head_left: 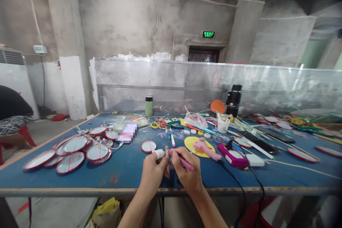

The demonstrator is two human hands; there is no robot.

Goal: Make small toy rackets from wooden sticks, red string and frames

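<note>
My left hand [153, 171] is closed around a small white cylindrical piece [159, 154] and a thin stick [167, 162], held above the near edge of the blue table [128, 171]. Right beside it, my right hand [187, 171] grips a pink pen-like tool [185, 163] whose tip points at the stick. The two hands touch each other. A small red-rimmed round mirror [148, 146] lies just beyond my left hand. A pink glue gun [205, 148] rests on a yellow disc [196, 146] past my right hand.
Several red-rimmed round mirrors [74, 149] are piled at the left. A magenta device [233, 156] with black cables [240, 185], phones, a green bottle [149, 106] and a black flask [233, 100] stand further back. A perforated metal screen [187, 82] backs the table. Another person [12, 117] sits far left.
</note>
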